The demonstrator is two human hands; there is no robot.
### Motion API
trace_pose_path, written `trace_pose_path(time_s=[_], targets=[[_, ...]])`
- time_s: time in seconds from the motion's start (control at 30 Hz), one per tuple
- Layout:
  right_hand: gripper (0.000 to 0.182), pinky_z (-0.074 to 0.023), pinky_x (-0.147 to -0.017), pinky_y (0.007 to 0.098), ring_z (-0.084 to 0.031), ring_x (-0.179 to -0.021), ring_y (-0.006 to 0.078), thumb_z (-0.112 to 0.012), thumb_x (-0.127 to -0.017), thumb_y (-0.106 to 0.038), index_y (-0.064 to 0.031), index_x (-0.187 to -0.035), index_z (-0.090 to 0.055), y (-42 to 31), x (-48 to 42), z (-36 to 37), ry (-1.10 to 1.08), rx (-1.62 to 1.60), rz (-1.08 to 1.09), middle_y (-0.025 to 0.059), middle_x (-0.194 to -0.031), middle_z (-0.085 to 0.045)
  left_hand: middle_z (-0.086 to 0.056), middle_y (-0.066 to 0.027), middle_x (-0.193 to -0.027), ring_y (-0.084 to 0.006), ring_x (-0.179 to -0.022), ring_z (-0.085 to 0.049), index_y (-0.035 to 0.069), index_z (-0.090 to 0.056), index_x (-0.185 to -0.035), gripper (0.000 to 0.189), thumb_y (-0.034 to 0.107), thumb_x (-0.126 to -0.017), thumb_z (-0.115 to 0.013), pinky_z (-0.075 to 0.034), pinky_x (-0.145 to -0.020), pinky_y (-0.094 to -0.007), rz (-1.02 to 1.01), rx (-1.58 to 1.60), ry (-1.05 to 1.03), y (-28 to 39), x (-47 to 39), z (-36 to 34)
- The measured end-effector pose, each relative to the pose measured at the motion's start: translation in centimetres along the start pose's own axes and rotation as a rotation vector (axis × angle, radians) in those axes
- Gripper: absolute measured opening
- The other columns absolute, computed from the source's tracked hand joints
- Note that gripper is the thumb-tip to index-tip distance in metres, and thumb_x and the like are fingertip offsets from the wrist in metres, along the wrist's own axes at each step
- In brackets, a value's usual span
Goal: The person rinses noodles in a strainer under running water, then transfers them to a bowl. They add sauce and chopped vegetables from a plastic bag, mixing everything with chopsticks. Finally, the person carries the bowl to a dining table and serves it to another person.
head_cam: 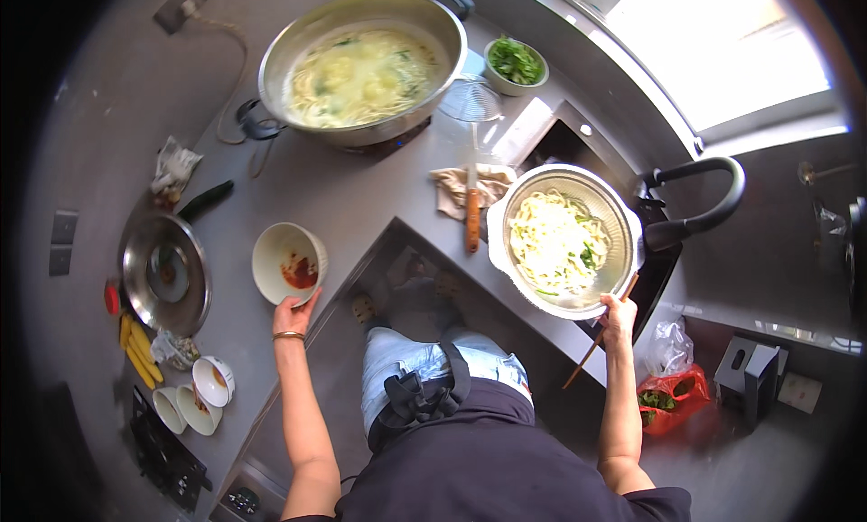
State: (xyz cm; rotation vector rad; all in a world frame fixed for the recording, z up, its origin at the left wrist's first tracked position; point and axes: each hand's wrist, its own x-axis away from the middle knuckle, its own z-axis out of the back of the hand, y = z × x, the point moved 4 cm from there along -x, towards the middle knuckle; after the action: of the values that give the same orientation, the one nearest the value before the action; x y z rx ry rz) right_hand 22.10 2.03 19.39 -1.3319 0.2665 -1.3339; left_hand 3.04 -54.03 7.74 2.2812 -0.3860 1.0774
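My left hand (pixel 296 310) grips the near side of a white bowl (pixel 271 261) at the counter's edge. Dark red sauce (pixel 300 271) lies inside that bowl. With my right hand (pixel 618 315) I hold the rim of a metal mesh colander (pixel 613 203) over the sink area. Cooked noodles (pixel 559 234) with some green leaves fill its middle. Wooden chopsticks (pixel 588 361) are also pinched in my right hand, slanting down toward the floor. Whether the bowl's base touches the counter is hard to tell.
A large two-handled pot (pixel 278 68) of noodles in cloudy liquid stands at the back. Near it are a bowl of greens (pixel 513 63) and a wire skimmer (pixel 472 203) across a cloth (pixel 447 187). A black faucet (pixel 728 190) arches at right; a steel basin (pixel 200 251) sits left.
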Motion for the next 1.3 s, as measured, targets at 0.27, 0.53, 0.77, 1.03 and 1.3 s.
trace_pose_path(time_s=[0.27,0.53,0.77,1.03,1.3], targets=[[0.005,-0.0321,-0.032,0.0197,-0.041,-0.036,0.0070,-0.055,-0.067,-0.008,-0.0036,-0.069,-0.052,-1.1,-3.0,1.3,-0.154,0.090,0.061,-0.0012,-0.051,-0.047,-0.037,-0.0258,-0.119,-0.0469,-0.110,-0.035,-0.010,-0.029,-0.118,0.056,-0.011,-0.062,-0.037,-0.039,-0.090,-0.0535,-0.093,0.053,0.130,0.2,-2.3,0.8],[0.007,-0.0273,-0.030,0.0192,-0.037,-0.033,0.0060,-0.057,-0.065,-0.006,-0.0050,-0.063,-0.051,-2.9,-1.3,-1.0,-0.247,0.088,0.022,-0.0025,-0.049,-0.044,-0.040,-0.0231,-0.112,-0.0396,-0.108,-0.040,-0.009,-0.035,-0.108,0.036,0.002,-0.077,-0.050,-0.040,-0.088,-0.0531,-0.067,0.100,0.127,-0.4,-1.7,0.3],[0.007,-0.0339,-0.043,0.0186,-0.046,-0.047,0.0066,-0.057,-0.067,-0.003,0.0012,-0.072,-0.055,-9.1,6.4,-7.3,-0.494,0.036,0.246,-0.0004,-0.060,-0.051,-0.042,-0.0125,-0.119,-0.0284,-0.111,-0.044,0.002,-0.032,-0.125,0.055,0.014,-0.078,-0.059,-0.039,-0.090,-0.0397,0.047,-0.345,-0.593,-2.6,14.3,-7.9],[0.017,-0.0349,-0.048,0.0202,-0.044,-0.051,0.0063,-0.057,-0.070,-0.007,0.0038,-0.082,-0.058,-12.4,18.4,-27.0,-0.891,0.057,0.426,-0.0006,-0.063,-0.052,-0.041,-0.0095,-0.124,-0.0217,-0.115,-0.039,0.004,-0.033,-0.126,0.060,0.027,-0.077,-0.061,-0.030,-0.096,-0.0389,-0.073,0.005,-0.652,5.5,17.7,-5.8],[0.014,-0.0284,-0.043,0.0215,-0.038,-0.047,0.0053,-0.058,-0.073,-0.013,0.0009,-0.072,-0.055,-11.3,23.6,-39.6,-1.156,0.432,0.565,-0.0032,-0.055,-0.045,-0.057,-0.0060,-0.098,-0.0152,-0.089,-0.054,-0.001,-0.048,-0.110,0.040,-0.001,-0.070,-0.056,-0.042,-0.079,-0.0276,-0.196,-0.419,-0.220,15.3,17.4,-3.2]])
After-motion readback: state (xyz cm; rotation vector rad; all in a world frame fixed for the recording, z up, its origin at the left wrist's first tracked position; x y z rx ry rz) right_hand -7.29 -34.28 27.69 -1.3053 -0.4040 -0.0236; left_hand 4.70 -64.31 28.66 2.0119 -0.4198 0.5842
